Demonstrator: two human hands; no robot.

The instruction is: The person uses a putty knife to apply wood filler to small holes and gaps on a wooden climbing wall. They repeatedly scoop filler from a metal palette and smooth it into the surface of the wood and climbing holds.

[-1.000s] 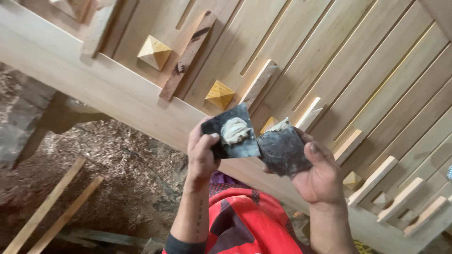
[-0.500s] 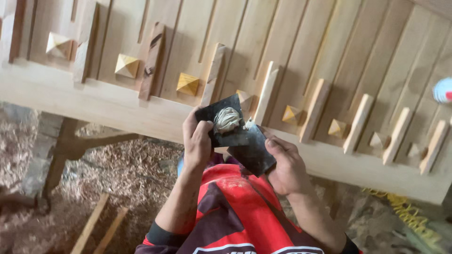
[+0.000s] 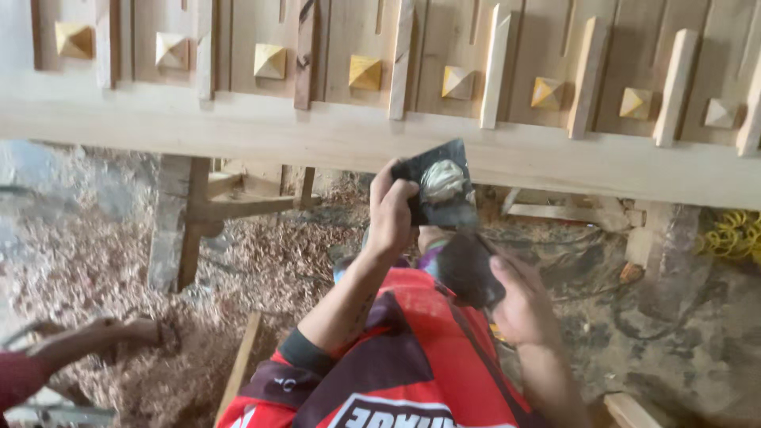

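Note:
My left hand grips a dark flat plate that carries a lump of pale putty. It holds the plate upright just below the edge of the wooden panel. My right hand is lower and to the right, closed on a dark flat scraper. The scraper's blade sits just under the plate, close to it. The panel lies flat in front of me, with a row of small yellow pyramid blocks and raised wooden slats.
Wood shavings cover the floor under the panel. A wooden trestle leg stands at left. Another person's hand and red sleeve reach in at the bottom left. A yellow coil lies at right, a loose wooden strip near my knee.
The view has swung so the panel now runs level across the top. My right hand and scraper have dropped below the plate, which my left hand still holds up.

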